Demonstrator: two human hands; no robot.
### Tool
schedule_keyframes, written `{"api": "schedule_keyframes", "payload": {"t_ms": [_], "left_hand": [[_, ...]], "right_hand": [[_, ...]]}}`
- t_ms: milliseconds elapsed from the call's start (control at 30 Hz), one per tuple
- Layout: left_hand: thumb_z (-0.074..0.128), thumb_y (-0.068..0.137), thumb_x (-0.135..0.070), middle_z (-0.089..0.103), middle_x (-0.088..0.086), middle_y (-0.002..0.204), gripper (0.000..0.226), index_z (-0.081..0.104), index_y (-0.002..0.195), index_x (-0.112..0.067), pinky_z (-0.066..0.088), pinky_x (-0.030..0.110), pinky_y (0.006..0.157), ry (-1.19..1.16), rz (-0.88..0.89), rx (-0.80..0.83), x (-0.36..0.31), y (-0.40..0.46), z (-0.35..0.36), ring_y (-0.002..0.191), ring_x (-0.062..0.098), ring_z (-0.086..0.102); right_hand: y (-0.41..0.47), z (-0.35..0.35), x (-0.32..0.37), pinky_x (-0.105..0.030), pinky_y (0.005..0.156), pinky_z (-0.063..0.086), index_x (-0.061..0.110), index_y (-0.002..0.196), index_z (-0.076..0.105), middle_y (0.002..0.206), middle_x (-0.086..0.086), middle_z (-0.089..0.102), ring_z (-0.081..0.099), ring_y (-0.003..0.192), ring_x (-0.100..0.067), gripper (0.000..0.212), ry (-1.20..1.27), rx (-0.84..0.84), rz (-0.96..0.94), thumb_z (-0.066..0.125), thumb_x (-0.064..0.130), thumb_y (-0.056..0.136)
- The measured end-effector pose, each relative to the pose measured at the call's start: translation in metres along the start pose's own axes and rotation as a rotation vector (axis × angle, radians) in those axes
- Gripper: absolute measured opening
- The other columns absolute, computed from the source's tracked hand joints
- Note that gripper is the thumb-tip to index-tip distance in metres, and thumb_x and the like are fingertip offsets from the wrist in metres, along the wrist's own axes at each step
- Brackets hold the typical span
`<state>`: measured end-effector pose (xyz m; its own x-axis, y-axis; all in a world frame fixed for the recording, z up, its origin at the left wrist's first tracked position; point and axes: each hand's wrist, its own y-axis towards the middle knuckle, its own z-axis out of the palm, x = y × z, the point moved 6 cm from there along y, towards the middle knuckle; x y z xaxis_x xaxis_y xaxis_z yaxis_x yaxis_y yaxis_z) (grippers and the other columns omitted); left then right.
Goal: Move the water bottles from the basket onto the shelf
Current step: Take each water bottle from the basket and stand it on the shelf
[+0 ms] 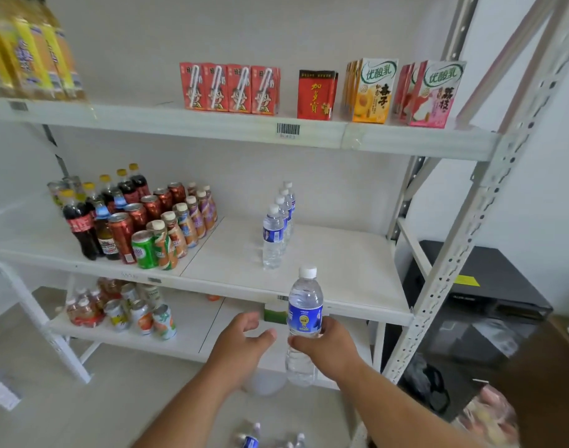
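right hand (329, 345) fingers wrapped round upright water bottle (304, 321) before middle shelf (357, 279); left hand (241, 342) fingers loosely spread, empty; four bottles (276, 227) lined up on shelf

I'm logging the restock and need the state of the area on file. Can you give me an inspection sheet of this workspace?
Surface: middle shelf, white, bare on its right half.
Job's things: row of water bottles standing upright on the middle shelf; held bottle upright in front of the shelf edge; more bottles lie below.
Clutter: cola bottles and cans on the left; drink cartons on the upper shelf.
Hands: right hand grips the held bottle; left hand open beside it.
Cables: nothing seen.
Surroundings: black case right of the rack.
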<state>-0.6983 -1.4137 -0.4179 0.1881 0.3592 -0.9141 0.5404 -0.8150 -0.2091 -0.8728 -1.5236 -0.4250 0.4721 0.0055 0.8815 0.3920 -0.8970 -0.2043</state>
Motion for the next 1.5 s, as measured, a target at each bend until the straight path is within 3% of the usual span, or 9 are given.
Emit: {"api": "schedule_keyframes", "payload": {"t_ms": [267, 367, 500, 700, 867, 1100, 1200, 1367, 1500], "left_hand": [[0.072, 0.082, -0.048, 0.055, -0.021, 0.127, 0.045, 0.052, 0.122, -0.042, 0.050, 0.042, 0.100, 0.005, -0.029, -0.009, -0.005, 0.032, 0.001, 0.108, 0.014, 0.063], [0.072, 0.080, -0.050, 0.056, -0.020, 0.129, 0.051, 0.052, 0.126, -0.041, 0.051, 0.042, 0.099, -0.008, -0.040, -0.043, -0.007, 0.052, 0.002, 0.111, 0.013, 0.062], [0.072, 0.079, -0.051, 0.055, -0.018, 0.132, 0.061, 0.050, 0.135, -0.038, 0.052, 0.042, 0.099, -0.002, -0.074, -0.117, -0.015, 0.084, 0.005, 0.113, 0.013, 0.060], [0.072, 0.085, -0.044, 0.054, -0.011, 0.132, 0.058, 0.049, 0.137, -0.033, 0.053, 0.042, 0.098, -0.020, -0.101, -0.214, -0.031, 0.145, 0.011, 0.108, 0.010, 0.061], [0.072, 0.085, -0.045, 0.055, -0.014, 0.128, 0.055, 0.049, 0.134, -0.035, 0.054, 0.041, 0.097, -0.039, -0.161, -0.283, -0.026, 0.180, 0.014, 0.112, 0.013, 0.059], [0.072, 0.084, -0.045, 0.057, -0.014, 0.129, 0.054, 0.051, 0.133, -0.035, 0.053, 0.043, 0.098, -0.038, -0.202, -0.299, -0.008, 0.195, 0.024, 0.113, 0.015, 0.060], [0.072, 0.085, -0.046, 0.056, -0.014, 0.129, 0.054, 0.050, 0.134, -0.036, 0.053, 0.043, 0.099, -0.027, -0.222, -0.299, -0.007, 0.195, 0.027, 0.114, 0.015, 0.059], [0.071, 0.087, -0.042, 0.055, -0.014, 0.131, 0.054, 0.049, 0.135, -0.035, 0.053, 0.042, 0.099, -0.021, -0.219, -0.300, -0.015, 0.197, 0.027, 0.116, 0.016, 0.058], [0.071, 0.088, -0.040, 0.054, -0.015, 0.127, 0.052, 0.048, 0.135, -0.036, 0.053, 0.042, 0.099, -0.004, -0.203, -0.299, -0.022, 0.200, 0.027, 0.117, 0.016, 0.058]], "right_hand": [[0.048, 0.001, 0.007, -0.037, 0.087, 0.060, 0.031, 0.092, 0.067, 0.089, 0.012, 0.076, 0.073, 0.087, -0.012, 0.032, 0.004, -0.014, 0.004, 0.089, 0.035, 0.069], [0.080, 0.004, 0.011, -0.042, 0.088, 0.061, 0.030, 0.098, 0.066, 0.092, 0.012, 0.075, 0.073, 0.087, -0.014, 0.041, -0.002, -0.015, -0.005, 0.088, 0.041, 0.064], [0.130, 0.013, 0.020, -0.035, 0.081, 0.059, 0.031, 0.105, 0.062, 0.097, 0.011, 0.071, 0.071, 0.088, -0.016, 0.043, -0.024, 0.002, -0.036, 0.088, 0.040, 0.072], [0.203, 0.038, 0.033, -0.028, 0.065, 0.054, 0.032, 0.096, 0.057, 0.083, 0.016, 0.064, 0.063, 0.073, -0.008, 0.031, -0.031, 0.075, -0.074, 0.084, 0.034, 0.079], [0.252, 0.064, 0.038, -0.038, 0.074, 0.063, 0.030, 0.103, 0.063, 0.090, 0.010, 0.071, 0.070, 0.082, -0.017, 0.036, -0.031, 0.087, -0.073, 0.083, 0.040, 0.075], [0.274, 0.083, 0.037, -0.029, 0.084, 0.054, 0.031, 0.124, 0.059, 0.116, 0.011, 0.068, 0.068, 0.101, -0.016, 0.053, -0.040, 0.091, -0.101, 0.083, 0.046, 0.079], [0.275, 0.083, 0.033, -0.031, 0.089, 0.055, 0.032, 0.132, 0.053, 0.128, 0.008, 0.060, 0.066, 0.112, -0.020, 0.062, -0.107, 0.095, -0.097, 0.078, 0.055, 0.081], [0.278, 0.088, 0.030, -0.043, 0.089, 0.061, 0.028, 0.133, 0.050, 0.129, 0.002, 0.058, 0.067, 0.111, -0.024, 0.066, -0.148, 0.111, -0.059, 0.078, 0.058, 0.081], [0.285, 0.093, 0.034, -0.036, 0.092, 0.058, 0.025, 0.131, 0.051, 0.127, 0.000, 0.063, 0.067, 0.113, -0.024, 0.060, -0.148, 0.108, -0.058, 0.080, 0.049, 0.084]]}}
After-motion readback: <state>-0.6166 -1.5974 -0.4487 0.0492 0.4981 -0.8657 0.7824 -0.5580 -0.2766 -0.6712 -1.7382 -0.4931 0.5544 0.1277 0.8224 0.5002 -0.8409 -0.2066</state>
